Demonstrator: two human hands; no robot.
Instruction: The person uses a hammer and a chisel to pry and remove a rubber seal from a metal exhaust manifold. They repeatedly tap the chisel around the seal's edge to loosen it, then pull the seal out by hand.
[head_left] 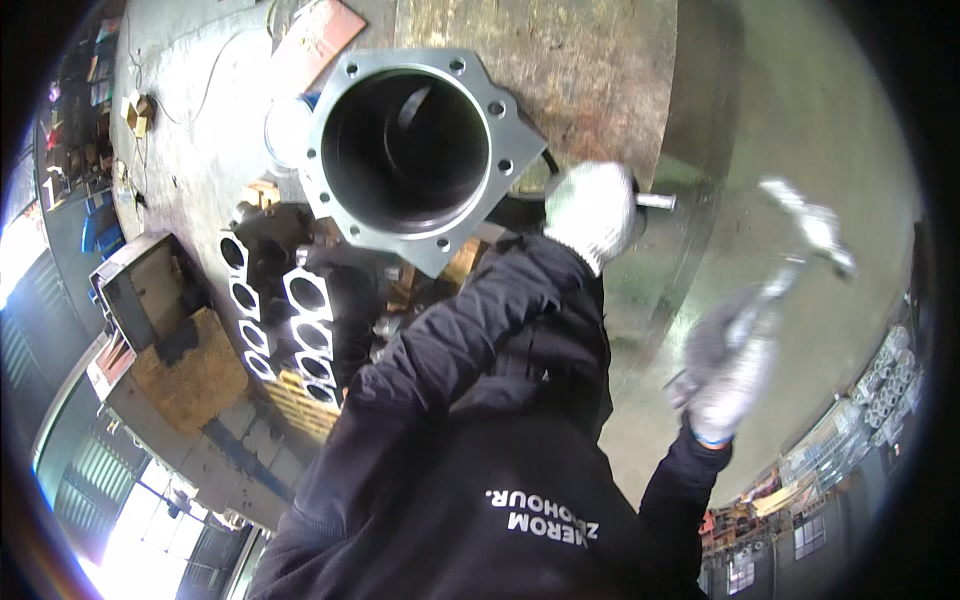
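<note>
A large grey metal cylinder (407, 150) with a bolt-holed flange fills the upper middle, its dark bore facing up. Beside its right edge is my left hand (588, 212) in a white knit glove, the fingers wrapped round a metal rod (656, 201) whose bright end sticks out to the right. The rod's other end is mostly hidden by the glove and sleeve. Out to the right, my right hand (735, 385), also gloved, grips the handle of a hammer (815, 228). The hammer is smeared by motion, its head raised apart from the rod and cylinder.
Left of my arm stand rows of castings (307, 292) with white-rimmed openings, some on a wooden pallet (300, 400). A metal box (145, 290) and bench lie farther left. At the far right are stacked shiny parts (885, 390). A worn brown board (560, 80) lies behind the cylinder.
</note>
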